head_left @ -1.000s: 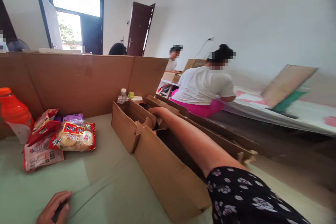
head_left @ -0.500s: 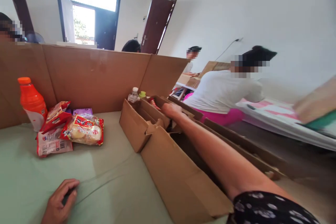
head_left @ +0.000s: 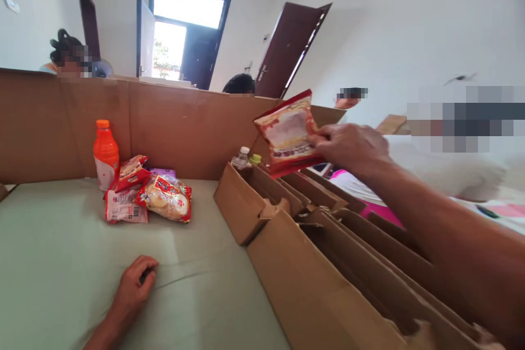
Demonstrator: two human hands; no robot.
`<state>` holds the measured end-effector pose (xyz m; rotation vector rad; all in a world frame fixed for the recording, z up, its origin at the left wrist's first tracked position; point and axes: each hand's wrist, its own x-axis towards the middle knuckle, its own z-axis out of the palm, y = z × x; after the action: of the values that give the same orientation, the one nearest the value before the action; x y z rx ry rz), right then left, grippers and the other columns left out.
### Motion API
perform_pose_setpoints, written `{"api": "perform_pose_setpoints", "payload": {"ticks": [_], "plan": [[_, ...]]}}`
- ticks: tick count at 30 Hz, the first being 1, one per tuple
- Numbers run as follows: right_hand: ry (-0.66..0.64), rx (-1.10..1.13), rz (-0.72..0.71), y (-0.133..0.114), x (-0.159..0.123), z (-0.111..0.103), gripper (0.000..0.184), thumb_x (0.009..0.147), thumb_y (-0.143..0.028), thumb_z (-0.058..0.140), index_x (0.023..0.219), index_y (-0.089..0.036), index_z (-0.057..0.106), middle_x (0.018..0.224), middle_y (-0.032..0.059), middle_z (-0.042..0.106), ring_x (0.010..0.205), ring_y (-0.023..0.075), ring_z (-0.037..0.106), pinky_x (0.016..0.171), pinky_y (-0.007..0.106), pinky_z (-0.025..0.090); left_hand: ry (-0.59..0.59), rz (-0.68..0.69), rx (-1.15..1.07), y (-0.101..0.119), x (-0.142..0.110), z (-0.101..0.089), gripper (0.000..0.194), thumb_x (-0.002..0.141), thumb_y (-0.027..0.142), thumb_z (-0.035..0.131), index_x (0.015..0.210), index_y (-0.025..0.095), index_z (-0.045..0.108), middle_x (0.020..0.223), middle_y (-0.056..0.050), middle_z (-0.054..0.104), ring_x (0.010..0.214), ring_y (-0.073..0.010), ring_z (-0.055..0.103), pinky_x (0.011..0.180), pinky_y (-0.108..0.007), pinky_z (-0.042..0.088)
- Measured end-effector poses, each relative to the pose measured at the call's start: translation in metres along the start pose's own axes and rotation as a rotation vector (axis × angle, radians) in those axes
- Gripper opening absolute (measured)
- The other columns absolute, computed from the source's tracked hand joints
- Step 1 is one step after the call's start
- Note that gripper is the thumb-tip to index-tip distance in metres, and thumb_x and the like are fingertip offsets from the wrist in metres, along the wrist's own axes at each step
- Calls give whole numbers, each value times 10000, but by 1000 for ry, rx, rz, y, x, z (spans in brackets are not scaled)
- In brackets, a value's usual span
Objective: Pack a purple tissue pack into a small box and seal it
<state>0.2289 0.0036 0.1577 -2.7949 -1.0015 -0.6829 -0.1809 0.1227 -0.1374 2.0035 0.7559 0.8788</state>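
Observation:
My right hand (head_left: 353, 145) grips a red-and-white snack packet (head_left: 289, 134) by its right edge, holding it up above the cardboard bins. My left hand (head_left: 137, 279) rests on the green cloth with its fingers curled in; a dark shadowed gap shows between thumb and fingers, and I see no object in it. Beyond that hand lie a clear bag of round pastries (head_left: 166, 199), a pink-and-white packet (head_left: 125, 208), a red packet (head_left: 133, 171) and a purple packet (head_left: 164, 173). An orange bottle (head_left: 105, 153) stands upright behind them.
Open cardboard bins (head_left: 311, 273) run along the right side of the table (head_left: 197, 295). A clear capped bottle (head_left: 241, 157) and a green cap (head_left: 255, 159) show behind them. A cardboard panel (head_left: 184, 131) spans the back. Several people sit or stand beyond it and at right.
My right hand has come up out of the bins with the snack packet. The view has swung right-to-left, shifting everything rightward in the picture. My left hand stays curled on the cloth.

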Motion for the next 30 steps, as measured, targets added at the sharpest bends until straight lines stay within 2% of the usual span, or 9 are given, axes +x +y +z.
{"api": "perform_pose_setpoints", "payload": {"ticks": [3,6,11,15,19,22,26,28,30], "plan": [[-129,279,-57,-49,-2,8,293,960,-295,545,1072,-138,766,961,106,769,855,202,680,678,274,447,4,8,-16,-3,-3,2,219,793,255,508,825,186,714,831,-82,727,781,-214,684,735,-321,546],[-297,503,-99,-120,-7,39,238,945,-319,603,980,-138,754,869,26,749,750,158,670,648,243,494,18,14,-27,-6,-6,5,221,782,218,494,827,180,708,823,-75,715,768,-207,667,717,-311,527],[-566,749,-109,-237,-20,94,327,968,-384,614,1201,-155,622,1167,78,659,967,193,666,825,397,581,34,24,-27,-16,-7,12,224,739,165,497,817,178,707,799,-64,708,719,-186,641,670,-284,496],[-748,840,-127,-280,-33,126,364,963,-371,621,1264,-167,597,1246,94,629,1042,219,650,873,430,570,38,17,-25,-24,-8,17,227,729,153,500,806,179,712,762,-57,696,699,-181,634,654,-275,486],[-816,872,-162,-272,-36,141,369,963,-373,620,1272,-171,594,1261,94,623,1058,225,645,885,439,565,39,4,-28,-25,-9,19,249,716,156,503,828,181,724,790,-63,716,722,-190,649,689,-293,507],[-807,902,-207,-253,-32,132,359,964,-371,619,1259,-168,599,1247,92,628,1046,220,648,877,433,568,40,9,-24,-21,-7,15,237,728,189,504,814,189,725,781,-63,721,720,-197,662,682,-298,523],[-727,965,-272,-213,-24,94,241,943,-320,653,1107,-144,670,1029,52,700,876,164,671,778,331,571,19,51,-25,-15,-2,5,253,778,297,501,822,197,729,825,-86,745,763,-218,701,702,-315,567],[-668,1010,-297,-177,-17,69,182,897,-277,705,1025,-148,715,881,18,723,796,129,664,731,249,539,4,71,-22,-15,2,1,274,789,365,516,827,201,733,857,-98,758,809,-238,717,753,-343,588],[-602,1049,-299,-125,-11,44,192,848,-267,750,1012,-168,741,854,1,741,787,110,665,716,201,513,17,72,7,-20,8,-2,290,778,424,549,828,215,743,872,-85,771,828,-246,729,766,-345,603]]}}
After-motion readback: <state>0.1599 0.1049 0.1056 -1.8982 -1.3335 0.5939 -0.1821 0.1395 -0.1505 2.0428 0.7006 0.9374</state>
